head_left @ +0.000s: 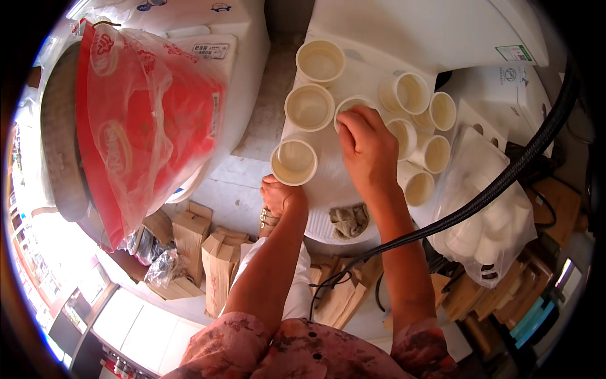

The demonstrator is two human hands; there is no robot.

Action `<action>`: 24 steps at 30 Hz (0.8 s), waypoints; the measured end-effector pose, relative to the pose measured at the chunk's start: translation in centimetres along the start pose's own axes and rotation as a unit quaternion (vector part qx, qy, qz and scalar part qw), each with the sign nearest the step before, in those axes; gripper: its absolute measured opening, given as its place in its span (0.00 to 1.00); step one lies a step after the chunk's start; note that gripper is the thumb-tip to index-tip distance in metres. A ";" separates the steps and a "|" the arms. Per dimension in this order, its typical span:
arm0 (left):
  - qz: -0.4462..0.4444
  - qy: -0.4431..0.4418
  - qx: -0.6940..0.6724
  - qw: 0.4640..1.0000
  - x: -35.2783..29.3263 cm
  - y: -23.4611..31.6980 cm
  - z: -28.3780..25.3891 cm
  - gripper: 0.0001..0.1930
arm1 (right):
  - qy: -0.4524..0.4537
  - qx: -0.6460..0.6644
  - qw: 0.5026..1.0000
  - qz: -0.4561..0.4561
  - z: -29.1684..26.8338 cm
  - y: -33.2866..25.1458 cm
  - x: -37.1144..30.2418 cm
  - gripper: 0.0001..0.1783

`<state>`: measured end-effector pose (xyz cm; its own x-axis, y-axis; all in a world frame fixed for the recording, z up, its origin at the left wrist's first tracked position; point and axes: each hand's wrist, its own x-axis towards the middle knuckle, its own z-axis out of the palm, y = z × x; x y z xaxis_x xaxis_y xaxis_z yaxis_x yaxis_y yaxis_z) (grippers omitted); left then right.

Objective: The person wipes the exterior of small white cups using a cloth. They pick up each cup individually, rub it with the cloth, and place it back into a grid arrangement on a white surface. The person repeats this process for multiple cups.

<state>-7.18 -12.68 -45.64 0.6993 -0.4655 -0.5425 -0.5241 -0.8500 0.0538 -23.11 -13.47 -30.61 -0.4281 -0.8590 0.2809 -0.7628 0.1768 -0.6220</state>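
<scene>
My right hand [369,148] is closed over a whitish plastic cup [351,101], its fingers pinched at the rim and covering much of the opening. My left hand [281,196] is curled beside the near-left cup [294,162], below its rim. That cup hides part of the fingers, so what they grip is not clear. Beyond it, along the left side of the white surface [341,174], stand two more cups, a middle one [309,107] and a far one [320,62]. Several similar cups [437,154] are grouped to the right of my right hand.
A crumpled grey-brown cloth [348,221] lies at the surface's near edge. A red and clear plastic bag [151,120] fills the left side. A black braided hose [505,170] crosses the right side, over a clear bag of white items [486,215]. Cardboard pieces [218,265] are below.
</scene>
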 end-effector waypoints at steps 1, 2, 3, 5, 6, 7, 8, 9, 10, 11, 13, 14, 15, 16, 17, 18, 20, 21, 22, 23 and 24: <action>0.016 0.000 0.006 1.000 0.1 -0.1 0.1 0.30 | 0.002 -0.003 1.000 -0.002 0.1 0.0 0.7 0.09; 0.032 0.000 0.011 0.999 0.3 -0.4 0.4 0.30 | 0.004 -0.006 1.000 -0.004 0.2 -0.1 1.5 0.09; 0.048 0.000 0.016 0.999 0.5 -0.7 0.5 0.30 | 0.005 -0.009 1.000 -0.006 0.3 0.0 2.1 0.09; 0.075 0.008 0.000 0.997 0.6 -1.2 0.7 0.30 | 0.020 0.002 1.000 0.020 0.2 0.8 3.4 0.11; 0.088 0.012 -0.008 0.996 0.7 -1.3 0.8 0.30 | 0.027 0.008 0.999 0.032 0.2 1.2 4.1 0.12; 0.083 0.013 0.000 0.996 0.6 -1.2 0.7 0.30 | 0.016 -0.005 0.999 0.031 0.3 1.6 4.6 0.13; 0.077 0.015 0.008 0.997 0.6 -1.1 0.6 0.30 | 0.005 -0.018 0.999 0.030 0.5 1.9 5.2 0.14; 0.072 0.016 0.016 0.997 0.5 -1.0 0.5 0.30 | -0.006 -0.031 0.999 0.029 0.7 2.3 5.8 0.15; 0.067 0.017 0.019 0.997 0.2 -0.8 0.3 0.29 | -0.021 -0.058 0.998 -0.014 0.9 2.8 6.4 0.16; 0.062 0.017 0.021 0.998 0.0 -0.6 0.2 0.29 | -0.064 -0.082 0.995 0.007 1.2 3.1 6.9 0.16; 0.052 0.016 0.026 0.998 -0.4 -0.3 0.0 0.29 | -0.152 -0.128 0.979 0.049 1.9 3.4 7.8 0.15; 0.047 0.015 0.029 0.998 -0.4 -0.2 -0.1 0.29 | -0.166 -0.125 0.977 0.052 2.1 3.7 8.2 0.14; 0.043 0.012 0.032 0.998 -0.4 -0.1 -0.2 0.29 | -0.180 -0.122 0.975 0.055 2.4 4.1 8.5 0.13; 0.047 0.012 0.034 0.998 -0.2 -0.2 -0.1 0.28 | -0.196 -0.117 0.972 0.057 2.6 4.2 8.7 0.13; 0.052 0.011 0.037 0.998 0.0 -0.3 -0.1 0.28 | -0.171 -0.107 0.978 0.050 2.6 4.3 8.7 0.12; 0.057 0.010 0.039 0.998 0.1 -0.4 0.1 0.28 | -0.146 -0.098 0.983 0.044 2.4 4.4 8.4 0.11; 0.062 0.024 0.040 0.997 0.0 -0.5 0.1 0.27 | -0.102 -0.077 0.991 0.036 2.1 4.9 7.9 0.09; 0.064 0.031 0.041 0.997 0.0 -0.6 0.2 0.27 | -0.082 -0.069 0.994 0.037 1.7 5.7 7.5 0.09; 0.065 0.031 0.041 0.997 -0.2 -0.5 0.0 0.27 | -0.061 -0.061 0.996 0.038 1.0 6.3 7.2 0.09; 0.065 0.031 0.040 0.997 -0.5 -0.4 -0.2 0.27 | -0.070 -0.034 0.994 0.081 0.3 6.7 7.0 0.09; 0.064 0.032 0.040 0.997 -0.6 -0.3 -0.3 0.27 | -0.079 -0.008 0.989 0.125 -0.4 7.1 6.9 0.09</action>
<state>-7.29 -12.23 -45.04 0.6516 -0.5862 -0.4815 -0.6465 -0.7611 0.0517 -31.71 -17.95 -32.79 -0.5238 -0.8518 0.0017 -0.6509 0.3989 -0.6459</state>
